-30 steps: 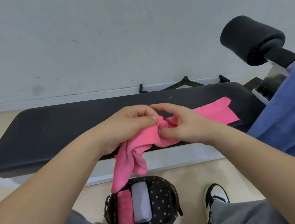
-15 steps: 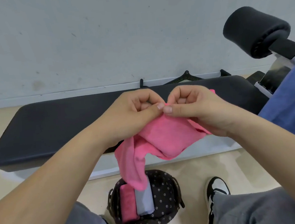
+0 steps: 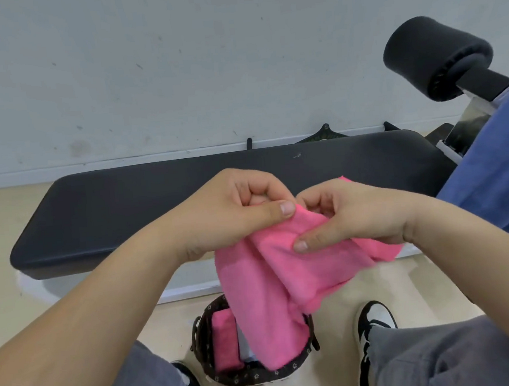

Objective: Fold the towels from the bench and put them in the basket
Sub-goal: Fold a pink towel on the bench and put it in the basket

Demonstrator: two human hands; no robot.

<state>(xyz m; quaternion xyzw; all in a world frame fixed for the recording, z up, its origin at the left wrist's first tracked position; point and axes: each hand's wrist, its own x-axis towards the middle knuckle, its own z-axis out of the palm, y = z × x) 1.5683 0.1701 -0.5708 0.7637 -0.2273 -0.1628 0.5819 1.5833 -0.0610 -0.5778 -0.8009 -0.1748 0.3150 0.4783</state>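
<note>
Left hand (image 3: 233,212): curled in front of the bench (image 3: 111,210), thumb and fingers pinching the top edge of the pink towel (image 3: 284,278).
Right hand (image 3: 352,212): just beside the left, gripping the same towel, thumb on its front and fingers curled behind.
Pink towel: held up clear of the bench's near edge, loosely bunched, lower end hanging over the basket (image 3: 255,377).
Basket: on the floor below the bench's near edge; folded pink towel (image 3: 225,338) inside.
Blue cloth (image 3: 495,174): at the bench's right end.
</note>
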